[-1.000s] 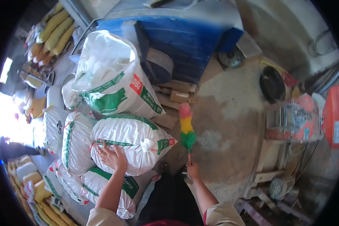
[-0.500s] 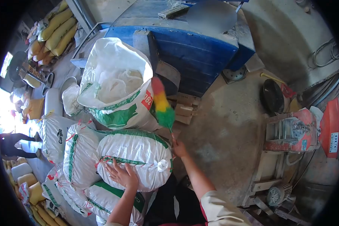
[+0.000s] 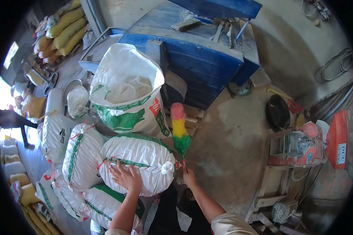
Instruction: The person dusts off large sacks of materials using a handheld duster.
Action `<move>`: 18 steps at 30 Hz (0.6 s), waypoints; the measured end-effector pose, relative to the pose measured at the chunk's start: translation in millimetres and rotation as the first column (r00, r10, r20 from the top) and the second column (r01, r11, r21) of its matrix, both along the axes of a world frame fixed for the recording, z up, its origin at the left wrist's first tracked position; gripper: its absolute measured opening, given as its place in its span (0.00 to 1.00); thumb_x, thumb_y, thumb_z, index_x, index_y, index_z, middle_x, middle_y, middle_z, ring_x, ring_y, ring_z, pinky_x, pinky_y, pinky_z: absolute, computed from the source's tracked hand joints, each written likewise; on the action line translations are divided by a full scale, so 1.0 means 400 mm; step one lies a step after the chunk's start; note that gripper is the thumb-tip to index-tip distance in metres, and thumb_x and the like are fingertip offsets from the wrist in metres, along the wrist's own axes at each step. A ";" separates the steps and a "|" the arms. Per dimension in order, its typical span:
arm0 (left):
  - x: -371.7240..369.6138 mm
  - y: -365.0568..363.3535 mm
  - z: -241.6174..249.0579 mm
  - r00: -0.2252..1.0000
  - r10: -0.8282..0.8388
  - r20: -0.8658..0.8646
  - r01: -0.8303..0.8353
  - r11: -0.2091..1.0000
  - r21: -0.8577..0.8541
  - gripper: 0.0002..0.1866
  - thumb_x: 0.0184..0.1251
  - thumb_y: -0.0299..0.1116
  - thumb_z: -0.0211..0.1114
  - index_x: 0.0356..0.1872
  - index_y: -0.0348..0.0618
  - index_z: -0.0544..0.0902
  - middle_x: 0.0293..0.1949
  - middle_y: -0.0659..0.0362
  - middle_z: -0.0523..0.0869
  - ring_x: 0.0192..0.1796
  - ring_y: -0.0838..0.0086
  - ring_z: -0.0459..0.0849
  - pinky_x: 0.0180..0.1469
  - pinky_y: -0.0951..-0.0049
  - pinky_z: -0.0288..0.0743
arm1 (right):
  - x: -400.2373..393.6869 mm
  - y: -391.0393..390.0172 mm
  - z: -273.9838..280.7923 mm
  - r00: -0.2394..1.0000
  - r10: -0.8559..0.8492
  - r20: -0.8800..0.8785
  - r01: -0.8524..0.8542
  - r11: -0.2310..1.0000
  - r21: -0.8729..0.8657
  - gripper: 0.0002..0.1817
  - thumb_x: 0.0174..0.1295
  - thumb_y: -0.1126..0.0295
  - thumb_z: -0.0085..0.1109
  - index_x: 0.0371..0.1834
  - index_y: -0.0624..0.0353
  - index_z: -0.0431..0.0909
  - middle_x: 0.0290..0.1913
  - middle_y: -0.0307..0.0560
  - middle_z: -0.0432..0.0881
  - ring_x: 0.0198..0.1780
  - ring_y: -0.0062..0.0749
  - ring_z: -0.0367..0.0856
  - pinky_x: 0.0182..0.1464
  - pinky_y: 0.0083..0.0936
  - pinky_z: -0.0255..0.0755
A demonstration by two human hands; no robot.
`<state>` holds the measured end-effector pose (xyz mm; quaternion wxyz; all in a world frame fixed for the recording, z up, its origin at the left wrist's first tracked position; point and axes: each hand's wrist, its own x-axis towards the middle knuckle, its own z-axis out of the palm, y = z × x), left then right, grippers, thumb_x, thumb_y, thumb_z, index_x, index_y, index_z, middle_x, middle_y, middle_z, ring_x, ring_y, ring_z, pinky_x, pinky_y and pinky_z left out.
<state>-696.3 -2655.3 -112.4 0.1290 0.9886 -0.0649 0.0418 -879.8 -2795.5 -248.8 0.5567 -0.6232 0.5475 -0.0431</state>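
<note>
My left hand [image 3: 124,177] lies flat with spread fingers on a full white sack [image 3: 145,150] with a green stripe. The sack rests on its side, its knotted end toward my right. In my right hand [image 3: 188,175], closed around the handle, is a feather duster [image 3: 179,129] with pink, yellow and green bands. Its fluffy head points up and away from me, beside the sacks and over the floor. An open white sack [image 3: 129,113] with green print stands just beyond the full one, a loose liner showing inside.
More filled white sacks [image 3: 80,156] are piled at the left. Behind stands a blue machine [image 3: 200,66]. A black pan [image 3: 277,111] and a red machine [image 3: 298,149] are at the right. Yellow sacks [image 3: 68,33] are stacked far left. A person's dark leg [image 3: 25,135] shows at the left edge.
The feather duster has moved down and slightly right, away from the open sack's side. My left hand stays on the full sack. The person at the far left has shifted.
</note>
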 end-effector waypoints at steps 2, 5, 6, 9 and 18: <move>0.002 0.008 -0.008 1.000 0.002 0.008 -0.002 1.000 0.004 0.31 0.57 0.46 0.53 0.62 0.48 0.61 0.66 0.43 0.50 0.69 0.51 0.44 0.63 0.43 0.39 | -0.056 0.030 -0.005 0.998 0.055 -0.044 -0.057 0.997 -0.053 0.31 0.63 0.46 0.36 0.27 0.66 0.76 0.28 0.62 0.78 0.36 0.53 0.78 0.38 0.38 0.68; -0.009 0.012 0.008 1.000 0.003 0.016 -0.003 1.000 0.004 0.30 0.59 0.47 0.52 0.62 0.47 0.61 0.66 0.42 0.50 0.69 0.50 0.45 0.62 0.43 0.41 | -0.158 0.051 0.030 0.993 0.119 -0.025 -0.117 0.992 0.046 0.27 0.63 0.47 0.42 0.26 0.63 0.76 0.19 0.49 0.75 0.24 0.32 0.74 0.30 0.29 0.66; -0.017 0.019 0.017 0.999 -0.035 0.015 0.035 0.999 -0.027 0.31 0.59 0.48 0.52 0.62 0.46 0.61 0.66 0.42 0.50 0.69 0.50 0.46 0.62 0.43 0.42 | -0.192 0.060 0.040 0.972 0.201 -0.118 -0.188 0.975 0.118 0.27 0.63 0.47 0.42 0.26 0.62 0.76 0.19 0.48 0.74 0.24 0.32 0.74 0.30 0.29 0.65; -0.100 0.066 0.003 0.997 -0.049 0.054 0.055 0.993 -0.104 0.34 0.60 0.49 0.52 0.64 0.43 0.56 0.66 0.42 0.50 0.68 0.51 0.49 0.62 0.44 0.44 | -0.331 0.102 0.046 0.940 0.292 -0.175 -0.262 0.949 0.175 0.27 0.62 0.46 0.43 0.26 0.61 0.76 0.18 0.46 0.74 0.23 0.31 0.74 0.30 0.30 0.65; -0.656 0.373 0.096 0.931 -0.292 -0.217 0.318 0.943 0.094 0.43 0.49 0.46 0.63 0.66 0.51 0.51 0.67 0.44 0.47 0.70 0.53 0.44 0.59 0.35 0.45 | -0.904 0.145 0.168 0.991 0.109 -0.075 -0.096 0.982 0.163 0.22 0.60 0.52 0.48 0.23 0.63 0.75 0.15 0.36 0.71 0.17 0.22 0.68 0.20 0.26 0.60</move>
